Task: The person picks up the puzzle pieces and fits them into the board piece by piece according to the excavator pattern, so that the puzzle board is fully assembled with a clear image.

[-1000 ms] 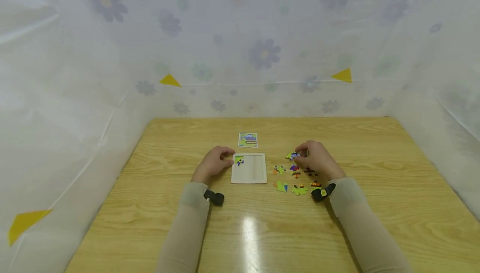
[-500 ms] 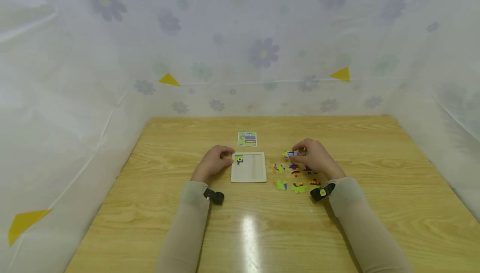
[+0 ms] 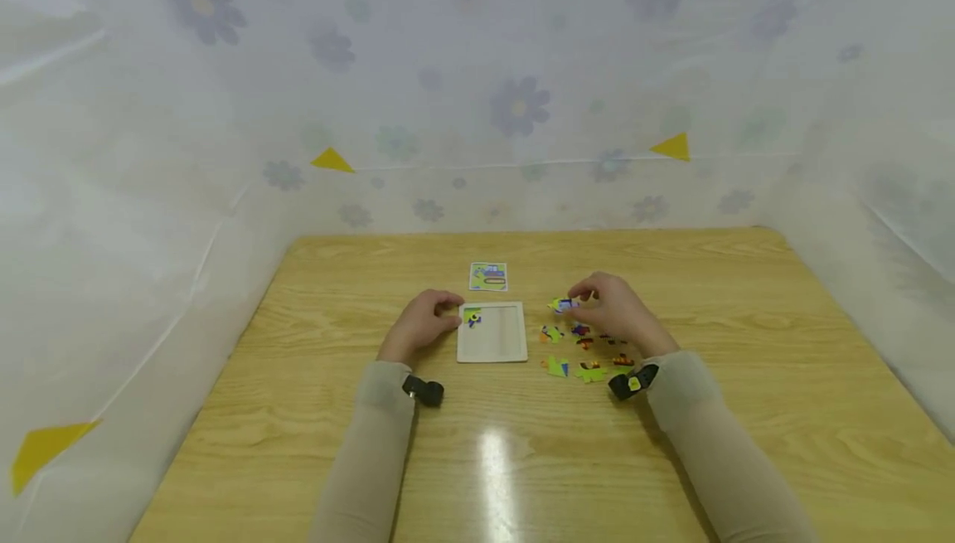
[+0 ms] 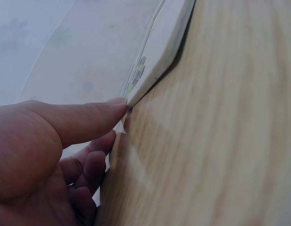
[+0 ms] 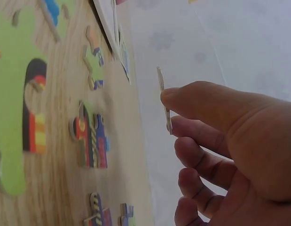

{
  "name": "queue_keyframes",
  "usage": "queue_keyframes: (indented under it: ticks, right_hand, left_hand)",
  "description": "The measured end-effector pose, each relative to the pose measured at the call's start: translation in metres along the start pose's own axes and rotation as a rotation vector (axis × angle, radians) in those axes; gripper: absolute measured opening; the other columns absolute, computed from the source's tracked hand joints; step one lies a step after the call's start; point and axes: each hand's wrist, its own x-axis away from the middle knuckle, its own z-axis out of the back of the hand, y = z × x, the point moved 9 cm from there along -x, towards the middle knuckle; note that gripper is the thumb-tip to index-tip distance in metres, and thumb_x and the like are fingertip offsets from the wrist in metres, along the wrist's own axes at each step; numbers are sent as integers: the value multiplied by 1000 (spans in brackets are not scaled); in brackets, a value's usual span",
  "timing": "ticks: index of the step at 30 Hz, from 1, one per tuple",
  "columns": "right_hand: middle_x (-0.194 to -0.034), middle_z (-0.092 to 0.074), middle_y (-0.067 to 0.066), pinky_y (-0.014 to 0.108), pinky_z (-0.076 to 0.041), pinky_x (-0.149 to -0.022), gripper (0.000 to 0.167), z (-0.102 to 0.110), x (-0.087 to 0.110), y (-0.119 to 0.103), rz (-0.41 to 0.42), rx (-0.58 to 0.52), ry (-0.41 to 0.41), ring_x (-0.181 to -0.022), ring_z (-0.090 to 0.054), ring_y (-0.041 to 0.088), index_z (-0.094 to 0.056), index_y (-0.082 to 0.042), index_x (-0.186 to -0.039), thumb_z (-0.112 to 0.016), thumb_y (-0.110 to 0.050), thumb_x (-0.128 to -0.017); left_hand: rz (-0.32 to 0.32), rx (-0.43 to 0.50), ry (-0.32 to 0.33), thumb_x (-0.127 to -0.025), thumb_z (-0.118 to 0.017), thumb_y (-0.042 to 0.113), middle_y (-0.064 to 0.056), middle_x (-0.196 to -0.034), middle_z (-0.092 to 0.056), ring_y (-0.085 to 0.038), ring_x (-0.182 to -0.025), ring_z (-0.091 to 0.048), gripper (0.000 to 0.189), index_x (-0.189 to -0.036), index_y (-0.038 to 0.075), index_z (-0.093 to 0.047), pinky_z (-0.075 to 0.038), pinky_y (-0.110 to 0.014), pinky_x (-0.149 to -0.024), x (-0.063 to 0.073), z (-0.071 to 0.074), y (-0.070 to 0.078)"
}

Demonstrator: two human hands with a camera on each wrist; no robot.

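Observation:
A pale wooden puzzle tray lies on the table, with one green and purple puzzle piece in its upper left corner. At that corner my left hand holds the tray's edge with thumb and fingertips; the left wrist view shows the thumb against the rim. Off the table, right of the tray, my right hand pinches a lilac and lime puzzle piece between thumb and index finger. In the right wrist view this piece appears edge-on, its picture hidden.
Several loose puzzle pieces lie right of the tray, below my right hand. A small picture card with a vehicle on it lies behind the tray. Flowered white sheeting stands along the wooden table's back and sides.
My right hand has moved left toward the tray with the pinched puzzle piece, away from the other pieces. My left hand stays at the tray's corner.

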Motion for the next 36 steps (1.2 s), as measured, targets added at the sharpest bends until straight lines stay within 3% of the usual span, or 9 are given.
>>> queue_keyframes:
  ticks: [7, 21, 32, 36]
  right_hand:
    - [-100, -62, 6, 42, -44, -78, 27, -5, -7, -18, 48, 0, 9, -92, -52, 25, -72, -7, -111, -75, -22, -89]
    - [-97, -62, 3, 40, -45, -78, 23, -34, -18, -48, 75, -25, -13, -90, -52, 22, -74, -9, -106, -77, -22, -88]
    - [-96, -59, 5, 36, -46, -77, 22, -67, -36, -55, 4, -23, -54, -90, -53, 22, -74, -7, -102, -77, -23, -87]
    - [-92, -59, 4, 35, -46, -75, 21, -76, -43, -58, 18, -2, -37, -86, -53, 21, -75, -7, -99, -79, -23, -85]
  left_hand:
    - [6, -8, -9, -93, -70, 13, -10, -122, -61, -25, -110, -56, 33, -125, 9, -68, -44, -43, -96, -2, -1, -2]
    - [9, -18, -15, -93, -70, 15, -8, -123, -61, -25, -113, -55, 33, -126, 11, -67, -44, -42, -97, -3, -2, -5]
    - [12, -24, -12, -93, -70, 15, -8, -122, -62, -24, -110, -56, 32, -124, 11, -68, -44, -42, -97, -4, -1, -3]
    - [1, -32, -7, -92, -71, 15, -9, -119, -63, -24, -107, -56, 31, -122, 10, -69, -44, -42, -95, -5, -1, -3]
